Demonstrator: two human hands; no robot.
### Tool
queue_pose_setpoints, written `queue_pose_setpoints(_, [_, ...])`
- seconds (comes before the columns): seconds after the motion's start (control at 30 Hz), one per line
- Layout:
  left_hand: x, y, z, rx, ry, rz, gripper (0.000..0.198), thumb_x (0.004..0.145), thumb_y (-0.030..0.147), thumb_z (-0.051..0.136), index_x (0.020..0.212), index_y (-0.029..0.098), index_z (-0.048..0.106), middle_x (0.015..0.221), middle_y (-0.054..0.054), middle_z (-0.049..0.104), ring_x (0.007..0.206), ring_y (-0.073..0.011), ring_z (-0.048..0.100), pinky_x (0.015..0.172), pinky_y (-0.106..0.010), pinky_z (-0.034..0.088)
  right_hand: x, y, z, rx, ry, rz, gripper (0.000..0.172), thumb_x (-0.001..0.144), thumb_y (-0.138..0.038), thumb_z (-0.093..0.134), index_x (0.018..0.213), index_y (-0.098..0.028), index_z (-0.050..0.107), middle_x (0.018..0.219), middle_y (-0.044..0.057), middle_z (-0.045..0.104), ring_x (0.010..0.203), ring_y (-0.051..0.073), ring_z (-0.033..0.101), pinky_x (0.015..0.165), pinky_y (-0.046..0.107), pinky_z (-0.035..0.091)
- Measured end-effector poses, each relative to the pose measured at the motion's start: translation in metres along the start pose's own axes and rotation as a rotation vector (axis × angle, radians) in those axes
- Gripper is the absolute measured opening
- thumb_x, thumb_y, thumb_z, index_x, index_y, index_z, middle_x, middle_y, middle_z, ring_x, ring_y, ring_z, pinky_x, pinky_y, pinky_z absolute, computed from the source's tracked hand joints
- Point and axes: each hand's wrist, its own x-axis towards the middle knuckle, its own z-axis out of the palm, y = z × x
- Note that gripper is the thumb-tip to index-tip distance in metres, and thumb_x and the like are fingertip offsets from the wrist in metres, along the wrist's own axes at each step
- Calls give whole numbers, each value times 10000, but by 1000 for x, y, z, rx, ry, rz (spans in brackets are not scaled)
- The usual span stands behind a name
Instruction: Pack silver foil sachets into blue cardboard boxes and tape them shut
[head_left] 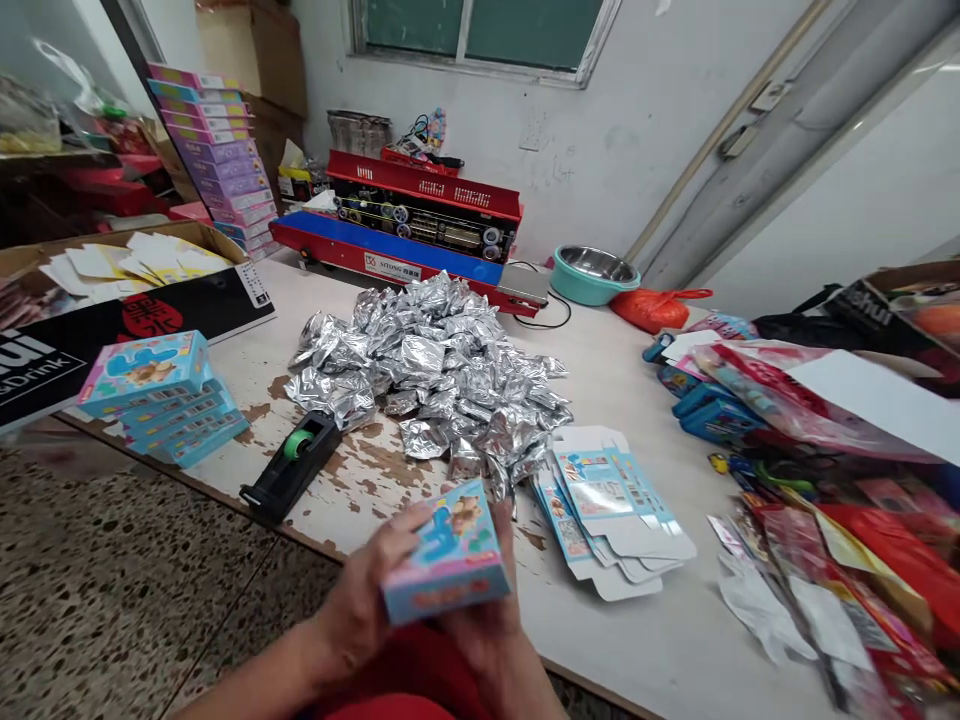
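Observation:
A small blue and pink printed box [450,545] is held between both hands at the table's front edge, its illustrated face tilted up. My left hand [375,570] grips its left side with the fingers closed over the edge. Along the right side and underneath, my right hand [491,610] supports it, some fingers hidden behind the box. Just beyond lies a heap of silver foil packets [442,370]. Flattened blue cartons [607,500] are stacked to the right of the hands. At the left, several similar boxes [161,390] form a stack.
A black tape dispenser [292,465] with green tape sits near the front edge. Behind the foil heap stands a red sealing machine [420,225] with a blue belt. A turquoise basin [594,275] and red bag [656,308] are at the back; mixed packaging [847,580] crowds the right.

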Motion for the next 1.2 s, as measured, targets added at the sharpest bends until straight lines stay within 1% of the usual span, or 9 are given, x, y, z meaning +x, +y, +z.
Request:
queue_pose_setpoints(0.1, [19, -10, 18, 163, -389, 104, 470, 890, 67, 402, 1337, 210, 394, 1442, -117, 418, 1375, -256, 325, 1108, -467, 356, -5, -21, -33, 92, 10, 21, 831, 728, -727, 438, 1396, -238, 362, 1296, 126, 545, 1101, 326, 570, 882, 497, 475])
queue_pose_setpoints(0.33, [121, -69, 73, 386, -148, -402, 383, 804, 302, 638, 1158, 172, 570, 1207, -120, 563, 1106, -286, 516, 910, -401, 451, -16, -13, -71, -1350, 182, -438, 902, 575, -233, 714, 1413, -286, 384, 1499, 93, 300, 1378, 343, 259, 1121, 530, 224])
queue_pose_setpoints(0.47, [144, -86, 73, 294, -87, -551, 118, 812, 153, 529, 854, 163, 638, 978, -84, 618, 882, -218, 582, 778, -323, 446, -5, 9, -70, -1718, 262, -556, 854, 574, -234, 782, 1361, -321, 463, 1534, 107, 247, 1355, 396, 284, 1076, 613, 250])
queue_pose_setpoints(0.63, [111, -66, 25, 62, -58, -661, 208, 835, 282, 470, 869, 139, 617, 809, -52, 646, 761, -188, 602, 680, -277, 469, 10, -3, -57, -1224, 351, -748, 649, 753, -434, 700, 1327, -229, 477, 1394, 154, 441, 1255, 308, 453, 1015, 529, 410])
queue_pose_setpoints(0.73, [82, -40, 11, -329, -117, -769, 234, 814, 341, 539, 912, 138, 600, 826, -41, 663, 749, -176, 620, 654, -265, 492, 21, -14, -32, -716, 235, -518, 823, 681, -448, 761, 1373, -204, 390, 1348, 166, 489, 1128, 287, 568, 913, 471, 508])
queue_pose_setpoints(0.8, [68, -26, 9, -575, -90, -839, 237, 769, 352, 632, 868, 141, 591, 792, -21, 650, 730, -155, 605, 653, -246, 484, 27, -17, -17, -503, 72, -323, 648, 690, -449, 752, 1222, -155, 529, 1136, 141, 636, 928, 259, 650, 816, 444, 547])
queue_pose_setpoints(0.9, [57, -16, 6, -671, 8, -873, 261, 734, 359, 704, 804, 138, 583, 746, 0, 631, 715, -123, 580, 675, -215, 463, 32, -13, -8, -429, -49, -234, 339, 737, -419, 721, 897, -129, 651, 825, 59, 690, 711, 188, 635, 714, 370, 548])
queue_pose_setpoints(1.07, [50, -11, 4, -676, -44, -958, 427, 710, 403, 742, 1014, 146, 585, 910, -46, 670, 844, -170, 619, 751, -272, 498, 30, 5, -13, -370, 22, -238, 328, 681, -400, 771, 818, -145, 618, 730, 12, 659, 636, 148, 584, 597, 289, 510])
queue_pose_setpoints(1.2, [37, -18, 14, -558, -62, -1068, 365, 643, 402, 759, 823, 129, 598, 770, -28, 644, 712, -176, 602, 614, -286, 518, 16, 12, -22, -512, -9, -260, 301, 743, -417, 715, 859, -161, 608, 806, 32, 683, 737, 181, 625, 696, 313, 514])
